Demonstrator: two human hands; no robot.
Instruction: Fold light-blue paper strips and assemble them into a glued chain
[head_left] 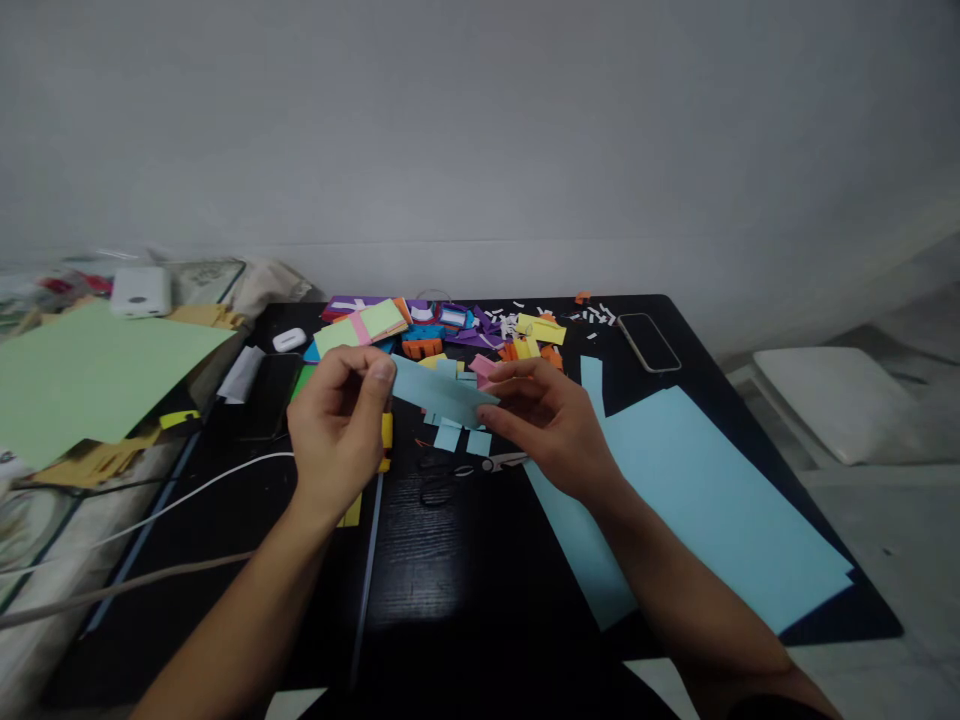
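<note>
A strip of light blue paper [439, 391] is stretched between my two hands above the dark table. Its left end is pinched by the thumb and fingers of my left hand [343, 425]. My right hand [546, 425] grips the other end between thumb and fingertips. Below the strip lie small cut blue pieces [448, 437]. A pair of scissors [439, 487] with dark handles rests just beneath them, its blades pointing right. Larger blue sheets [705, 500] lie under and beyond my right forearm.
Colourful paper scraps [480, 325] crowd the table's back edge. A phone [649, 343] lies at the back right, a white earphone case [289, 340] at the back left. White cables [217, 490] cross the left side. Green paper [97, 360] and a white device [141, 291] sit farther left.
</note>
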